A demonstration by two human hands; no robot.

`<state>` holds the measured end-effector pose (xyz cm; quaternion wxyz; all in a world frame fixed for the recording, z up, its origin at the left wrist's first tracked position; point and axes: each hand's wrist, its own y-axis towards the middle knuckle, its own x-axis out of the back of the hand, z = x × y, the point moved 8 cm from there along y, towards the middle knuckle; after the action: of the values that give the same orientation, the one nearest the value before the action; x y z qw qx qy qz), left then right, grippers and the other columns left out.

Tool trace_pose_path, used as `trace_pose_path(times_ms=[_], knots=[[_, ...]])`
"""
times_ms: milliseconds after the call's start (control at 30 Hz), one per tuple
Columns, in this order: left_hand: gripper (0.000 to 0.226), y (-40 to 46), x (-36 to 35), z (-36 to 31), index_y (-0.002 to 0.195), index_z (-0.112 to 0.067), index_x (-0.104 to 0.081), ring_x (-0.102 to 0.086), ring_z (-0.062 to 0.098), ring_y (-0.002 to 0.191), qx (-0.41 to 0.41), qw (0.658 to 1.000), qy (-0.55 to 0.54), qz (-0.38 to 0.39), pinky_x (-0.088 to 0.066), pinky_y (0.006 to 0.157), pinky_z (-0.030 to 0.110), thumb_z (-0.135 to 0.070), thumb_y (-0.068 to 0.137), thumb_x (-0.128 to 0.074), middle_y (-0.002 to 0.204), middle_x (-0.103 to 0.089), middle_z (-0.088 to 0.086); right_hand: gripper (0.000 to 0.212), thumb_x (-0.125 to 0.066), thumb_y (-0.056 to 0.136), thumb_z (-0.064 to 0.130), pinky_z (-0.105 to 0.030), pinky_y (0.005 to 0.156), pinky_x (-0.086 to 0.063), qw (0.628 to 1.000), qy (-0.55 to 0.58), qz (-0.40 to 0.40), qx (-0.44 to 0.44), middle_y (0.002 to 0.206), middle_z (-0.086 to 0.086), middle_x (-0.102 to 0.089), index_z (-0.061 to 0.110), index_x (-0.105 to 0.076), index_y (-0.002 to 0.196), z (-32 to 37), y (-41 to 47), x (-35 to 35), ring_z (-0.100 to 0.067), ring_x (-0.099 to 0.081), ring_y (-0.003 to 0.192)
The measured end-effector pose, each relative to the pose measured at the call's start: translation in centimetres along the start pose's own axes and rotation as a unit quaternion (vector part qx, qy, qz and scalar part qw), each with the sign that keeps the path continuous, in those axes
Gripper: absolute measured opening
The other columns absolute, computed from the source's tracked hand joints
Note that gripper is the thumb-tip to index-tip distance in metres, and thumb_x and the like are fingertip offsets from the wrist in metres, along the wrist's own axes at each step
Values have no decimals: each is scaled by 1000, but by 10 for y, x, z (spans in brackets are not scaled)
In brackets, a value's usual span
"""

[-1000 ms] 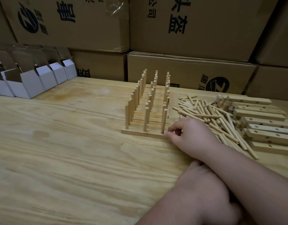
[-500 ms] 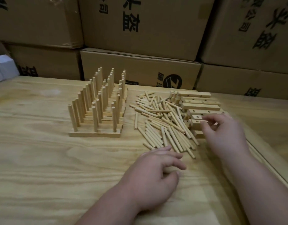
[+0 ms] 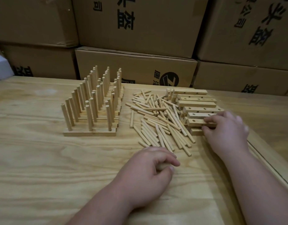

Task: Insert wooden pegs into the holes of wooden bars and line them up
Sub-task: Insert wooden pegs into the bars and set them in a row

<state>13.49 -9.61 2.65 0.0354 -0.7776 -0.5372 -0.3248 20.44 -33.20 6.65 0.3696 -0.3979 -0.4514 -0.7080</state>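
With our right hand [image 3: 226, 127] pinching a pale drilled wooden bar [image 3: 195, 122] from the stack and our left hand [image 3: 148, 169] curled round a short wooden peg [image 3: 49, 166]—beside the loose peg heap [image 3: 161, 122] on the bench [image 3: 42, 159]—a careless pull could topple the stack.

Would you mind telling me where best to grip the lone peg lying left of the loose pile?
Probably pinch the lone peg at mid-length, coming from above with fingers on its left and right flanks. It lies flat, pointing away from the viewer, apart from the loose pile, with bare table on its left side.
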Motion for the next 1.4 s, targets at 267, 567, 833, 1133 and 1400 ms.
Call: trace_pose_path(times_ms=[267, 567, 833, 1133, 1400], knots=[[26, -1, 1, 2, 101, -30, -77, -52, -10, 120, 10, 1000, -8, -7, -34, 102, 7, -32, 82, -59, 111, -69, -25, 18, -69, 94, 28, -43, 102, -22, 999, 5, -6, 35, 124, 14, -62, 41, -71, 106, 7, -1, 1, -19, -43, 122], [25, -3, 3, 6, 103, -42, -72, -63, -1, 100, 65, 996, -57, -14, -48, 92, 20, -36, 82, -61, 108, -66, -24, 14, -74, 91, 36, -43, 98, -23, 998, 9, -11, 60, 102, 20, -57, 45, -63, 92, 17, -4, 6, -17, -45, 116], [38, 0, 31, 25, 123, -35, -61, -67, 4, 104, 123, 940, -273, -163, -55, 85, 23, -14, 93, -68, 117, -70, -15, 17, -80, 85, 37, -30, 77, -51, 954, 285, 57, 70, 86, 18, -66, 42, -67, 94, 73, -24, 23, -4, -62, 80], [9, 2, 36, 40, 94, -32, -72, -77, 22, 89, 167, 864, -422, -220, -59, 68, 24, -32, 91, -64, 99, -79, 4, 3, -79, 89, 29, -34, 73, -60, 874, 424, 222, 82, 84, 10, -76, 26, -79, 89, 129, -69, -4, -2, -71, 78], [21, 3, 36, 47, 111, -11, -69, -76, 20, 79, 183, 828, -475, -233, -60, 61, 29, -16, 104, -50, 97, -78, 13, 16, -65, 91, 43, -32, 59, -58, 982, 130, 128, 40, 63, 11, -67, 32, -72, 82, 86, -44, -18, -9, -64, 60]])
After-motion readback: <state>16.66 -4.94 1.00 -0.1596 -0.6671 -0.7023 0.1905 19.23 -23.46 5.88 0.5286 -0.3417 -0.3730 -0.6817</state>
